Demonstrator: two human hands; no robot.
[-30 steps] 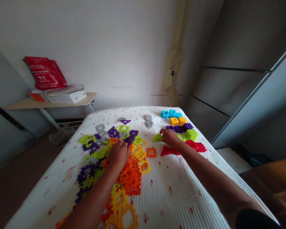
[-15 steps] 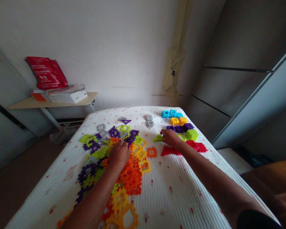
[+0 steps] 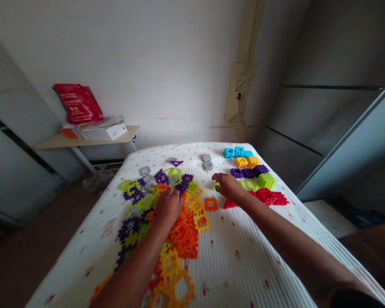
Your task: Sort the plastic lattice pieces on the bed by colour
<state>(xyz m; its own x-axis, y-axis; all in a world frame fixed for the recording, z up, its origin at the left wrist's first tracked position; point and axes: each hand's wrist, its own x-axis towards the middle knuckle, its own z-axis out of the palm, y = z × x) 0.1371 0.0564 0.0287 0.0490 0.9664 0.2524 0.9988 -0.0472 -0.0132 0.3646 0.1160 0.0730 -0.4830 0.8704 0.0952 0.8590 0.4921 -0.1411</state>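
My left hand (image 3: 170, 206) is curled, fingers down, into a loose pile of flat plastic interlocking building pieces. Its fingertips are hidden, so what they hold cannot be made out. A purple piece (image 3: 185, 183) lies just beyond its knuckles, and orange pieces (image 3: 183, 235) spread beside its wrist. My right hand (image 3: 228, 187) hovers to the right of the pile, its fingers pointing left and partly apart, with nothing seen between them. Beneath it, a lime green piece (image 3: 216, 186) shows partly. Red pieces (image 3: 269, 196) run behind its wrist.
At the right edge of the cloth-covered table (image 3: 231, 273) sit sorted rows: blue pieces (image 3: 239, 152), yellow pieces (image 3: 247, 162), purple pieces (image 3: 248, 172) and a green stack (image 3: 267, 180). Grey pieces (image 3: 207, 162) lie mid-back. A side table (image 3: 56, 141) holds a red bag (image 3: 78, 103).
The view has turned slightly left, shifting everything rightward. My right hand has moved left across the lime green piece, covering more of it. My left hand stays in the pile.
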